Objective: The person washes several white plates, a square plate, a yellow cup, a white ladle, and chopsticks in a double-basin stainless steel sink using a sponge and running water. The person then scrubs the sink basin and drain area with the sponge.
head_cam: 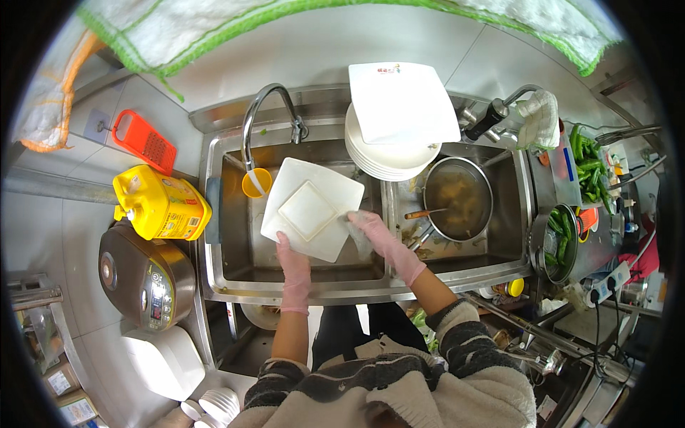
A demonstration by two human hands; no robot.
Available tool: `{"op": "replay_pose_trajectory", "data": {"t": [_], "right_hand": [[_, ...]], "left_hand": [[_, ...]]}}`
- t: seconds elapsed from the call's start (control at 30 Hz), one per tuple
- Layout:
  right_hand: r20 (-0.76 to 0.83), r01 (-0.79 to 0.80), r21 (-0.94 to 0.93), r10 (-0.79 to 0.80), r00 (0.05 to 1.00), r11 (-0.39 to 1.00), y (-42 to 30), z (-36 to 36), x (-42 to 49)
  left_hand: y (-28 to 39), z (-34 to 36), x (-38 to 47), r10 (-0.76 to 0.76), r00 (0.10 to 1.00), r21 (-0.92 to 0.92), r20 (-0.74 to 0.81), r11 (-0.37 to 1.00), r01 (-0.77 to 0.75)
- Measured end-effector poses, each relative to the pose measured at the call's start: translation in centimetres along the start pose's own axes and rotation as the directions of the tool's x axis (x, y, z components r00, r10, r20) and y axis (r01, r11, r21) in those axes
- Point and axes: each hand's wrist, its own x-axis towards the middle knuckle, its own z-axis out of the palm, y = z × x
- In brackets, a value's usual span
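Observation:
Over the left basin of a steel double sink [342,293], a square white plate [291,187] is tilted with its underside and square foot ring facing up. My left hand [293,267], in a pink glove, grips the plate's near edge. My right hand [379,238], gloved in pink too, is at the plate's right edge, closed on a pale, crumpled cloth or scrubber [361,241]; which of these it is I cannot tell. A chrome faucet [262,101] arches above a yellow cup [257,183] beyond the plate's left corner.
Behind the basins rises a stack of white plates [393,158], topped by a square plate [404,101]. A pot of murky water [458,198] sits in the right basin. A yellow jug [160,203] and a rice cooker [147,278] stand left. Green peppers [588,166] lie right.

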Motion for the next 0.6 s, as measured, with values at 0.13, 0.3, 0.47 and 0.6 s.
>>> {"op": "replay_pose_trajectory", "data": {"t": [0.13, 0.3, 0.47, 0.6], "right_hand": [[-0.02, 0.169, -0.029, -0.17, 0.985, 0.985, -2.8, 1.0, -2.7], [0.07, 0.501, -0.297, -0.505, 0.861, 0.813, -8.1, 3.1, -10.0], [0.651, 0.695, -0.653, -0.692, 0.312, -0.302, -17.6, 3.1, -16.9], [0.869, 0.217, -0.495, -0.483, 0.108, -0.841, -22.9, 2.9, -16.7]], "left_hand": [[-2.0, 0.1, 0.9, -0.051, 0.992, -0.108, 0.118, 0.992, 0.064], [-1.9, 1.3, -0.1, -0.188, 0.934, 0.019, 0.305, 0.981, 0.191], [-0.8, 2.2, -1.2, -0.286, 0.887, 0.092, 0.363, 0.958, 0.272], [-0.8, 1.7, -1.6, -0.311, 0.893, 0.101, 0.325, 0.95, 0.294]]}}
